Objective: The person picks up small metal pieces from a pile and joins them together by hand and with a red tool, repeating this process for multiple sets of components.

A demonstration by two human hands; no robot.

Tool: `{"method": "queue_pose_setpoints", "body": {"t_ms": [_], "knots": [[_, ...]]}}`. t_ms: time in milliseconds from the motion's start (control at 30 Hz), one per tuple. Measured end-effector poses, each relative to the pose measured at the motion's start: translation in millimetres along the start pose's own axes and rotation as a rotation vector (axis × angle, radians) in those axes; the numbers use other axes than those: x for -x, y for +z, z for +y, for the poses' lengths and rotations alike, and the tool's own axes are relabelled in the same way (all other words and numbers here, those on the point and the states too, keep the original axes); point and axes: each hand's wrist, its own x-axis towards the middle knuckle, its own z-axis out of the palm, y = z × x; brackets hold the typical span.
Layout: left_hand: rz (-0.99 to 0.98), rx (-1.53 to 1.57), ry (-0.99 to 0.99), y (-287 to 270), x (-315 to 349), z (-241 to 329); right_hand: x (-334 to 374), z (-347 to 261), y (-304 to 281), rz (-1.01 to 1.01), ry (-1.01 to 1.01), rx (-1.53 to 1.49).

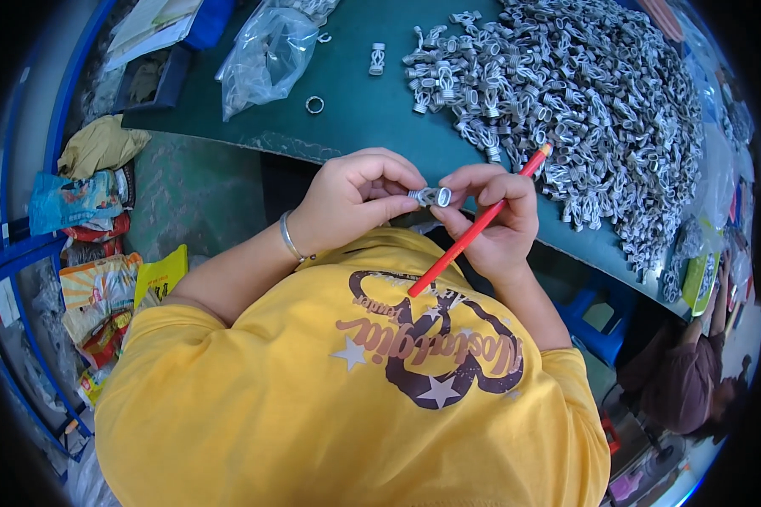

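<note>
My left hand [351, 190], closed, pinches a small silvery metal fitting [432, 197] with openwork sides between thumb and fingertips. On the other side, my right hand [500, 221] is closed too, with thumb and finger at the fitting's right end. A long red pencil [457, 248] lies slantwise through the right hand's fingers, its pale tip up toward the table and its other end over my yellow shirt. Both hands are in front of the near edge of the green table [347, 110]. Whether the right fingertips grip the fitting or only touch it is unclear.
A large heap of similar fittings [558, 93] covers the table's right side. One loose fitting [377, 59], a metal ring [314, 105] and a clear plastic bag [266, 59] lie further left. A blue stool [596, 321] stands below; another person [685, 376] is at far right.
</note>
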Motion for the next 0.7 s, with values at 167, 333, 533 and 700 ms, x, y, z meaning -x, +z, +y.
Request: {"method": "queue_pose_setpoints", "body": {"t_ms": [167,333,533,700], "knots": [[0.18,-0.569,0.243,-22,-5,-2,11,6,2,-0.129,0.281,0.032],[0.394,-0.887,0.361,-35,-56,3,8,6,2,-0.097,0.322,0.246],[0.463,-1.157,0.501,-62,-94,-14,5,5,-6,0.018,0.277,0.266],[0.406,-0.225,0.04,-39,-69,-4,2,3,-9,0.138,0.338,0.071]]}}
